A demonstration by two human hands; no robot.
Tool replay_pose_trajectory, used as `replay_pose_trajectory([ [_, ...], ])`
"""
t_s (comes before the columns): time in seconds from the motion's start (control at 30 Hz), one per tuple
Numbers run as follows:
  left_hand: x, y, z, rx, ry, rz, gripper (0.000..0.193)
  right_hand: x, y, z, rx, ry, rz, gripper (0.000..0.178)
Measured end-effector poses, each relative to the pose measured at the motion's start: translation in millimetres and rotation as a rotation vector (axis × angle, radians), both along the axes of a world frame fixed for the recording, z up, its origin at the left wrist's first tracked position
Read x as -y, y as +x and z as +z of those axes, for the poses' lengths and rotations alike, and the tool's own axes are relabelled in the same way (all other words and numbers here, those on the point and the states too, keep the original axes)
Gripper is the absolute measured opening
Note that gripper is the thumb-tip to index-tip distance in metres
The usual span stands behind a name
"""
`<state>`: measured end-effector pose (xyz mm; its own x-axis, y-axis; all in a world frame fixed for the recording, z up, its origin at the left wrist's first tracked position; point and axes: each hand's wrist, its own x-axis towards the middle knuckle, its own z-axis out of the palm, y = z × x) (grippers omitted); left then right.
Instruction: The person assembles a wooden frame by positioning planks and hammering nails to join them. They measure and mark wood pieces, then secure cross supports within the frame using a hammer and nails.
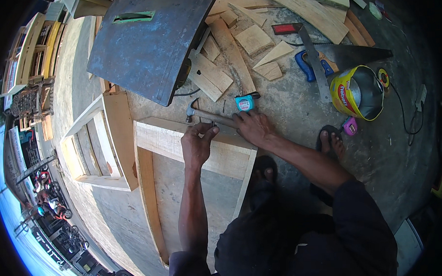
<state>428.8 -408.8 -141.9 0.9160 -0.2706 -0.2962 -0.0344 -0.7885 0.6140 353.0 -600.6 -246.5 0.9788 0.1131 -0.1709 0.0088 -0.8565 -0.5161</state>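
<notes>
A wooden frame (192, 146) of pale boards lies before me. Over its far board, my left hand (198, 144) is closed in a pinch, with the tip of a small dark nail (213, 123) showing at the thumb and forefinger. My right hand (256, 130) grips the wooden handle of a claw hammer (215, 117), just beyond the same board. The hammer's metal head points left, past my left hand. A turquoise tape measure (245, 103) lies on the floor beyond my right hand.
A dark metal table with a slot (145, 58) stands at the far left. Offcuts (254, 39) cover the floor ahead. A handsaw (354, 55), a try square (315, 61), a yellow tin (346, 97) and a pink tape measure (350, 126) lie right. Another wooden frame (119, 141) sits left.
</notes>
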Motion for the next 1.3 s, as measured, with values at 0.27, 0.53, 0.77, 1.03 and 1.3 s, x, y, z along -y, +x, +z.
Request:
replay_pose_trajectory([
  [0.27, -0.8, 6.6, -16.8, -0.3, 0.01, -0.048, 0.025, 37.3, 5.2, 23.2, -0.255, 0.168, -0.017, 0.05],
  [0.53, -4.2, 10.0, -26.9, -0.307, 0.036, -0.048, 0.026, 110.4, -16.0, 95.7, -0.316, 0.537, -0.118, 0.049],
  [0.77, -3.2, 6.2, -23.0, -0.229, 0.031, -0.082, 0.023, 109.7, -36.8, 129.4, -0.472, 0.4, -0.22, 0.057],
  [1.03, -1.3, 6.2, -23.4, -0.24, 0.02, -0.064, 0.021, 105.5, -47.1, 113.4, -0.404, 0.439, -0.311, 0.065],
  [1.3, 1.6, 7.7, -19.9, -0.284, 0.044, -0.079, 0.024, 104.0, -36.1, 134.4, -0.668, 0.546, -0.45, 0.064],
])
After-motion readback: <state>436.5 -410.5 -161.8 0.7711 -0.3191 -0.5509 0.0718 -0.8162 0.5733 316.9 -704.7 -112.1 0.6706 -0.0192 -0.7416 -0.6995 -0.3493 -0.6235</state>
